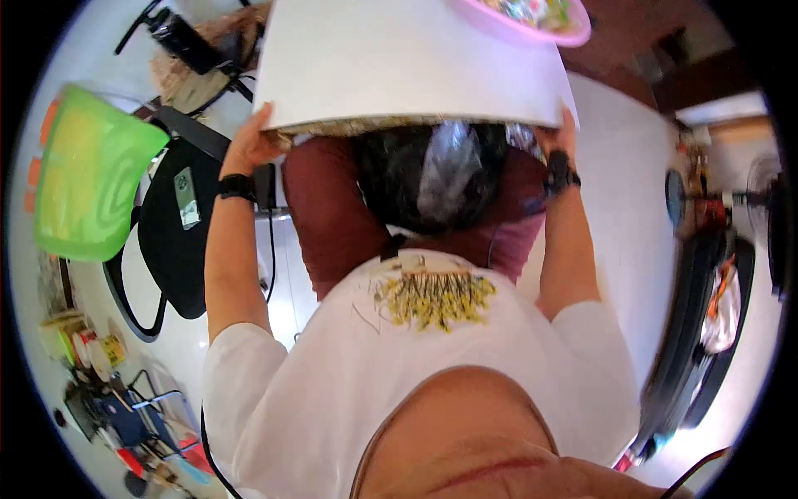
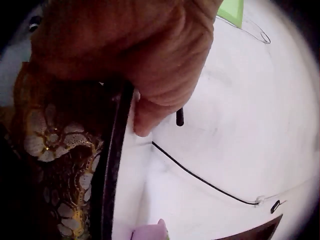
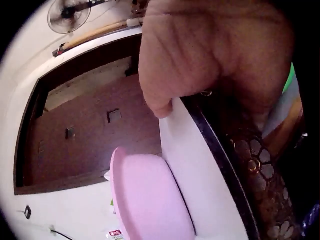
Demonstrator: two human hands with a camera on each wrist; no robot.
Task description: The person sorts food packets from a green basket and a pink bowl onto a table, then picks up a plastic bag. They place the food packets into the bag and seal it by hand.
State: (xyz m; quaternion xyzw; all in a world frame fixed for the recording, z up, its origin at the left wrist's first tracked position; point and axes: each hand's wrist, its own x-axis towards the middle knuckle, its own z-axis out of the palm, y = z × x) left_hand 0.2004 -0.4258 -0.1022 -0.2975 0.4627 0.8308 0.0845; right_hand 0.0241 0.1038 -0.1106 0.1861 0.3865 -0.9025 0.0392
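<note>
A white table (image 1: 399,66) stands before the person, its curved dark-rimmed edge facing the body. At the table's left corner my left hand (image 1: 253,140) grips the edge, its thumb (image 2: 147,120) on the white top and its other fingers going underneath. My right hand (image 1: 559,137) holds the opposite corner the same way, thumb (image 3: 161,106) on top. Patterned brown and gold material (image 2: 62,150) shows under the tabletop. On the table's far right sits a pink basin (image 1: 569,37) with colourful contents. Below the edge, between the knees, is a black plastic bag (image 1: 395,179) with a clear bag (image 1: 449,166).
To the left are a black chair (image 1: 170,241) and a green plastic piece (image 1: 96,179). A dark bench-like seat (image 1: 690,333) lies at the right, with a fan (image 1: 761,183) beyond it. Mixed household things lie at the lower left. A black cable (image 1: 272,249) hangs near the left knee.
</note>
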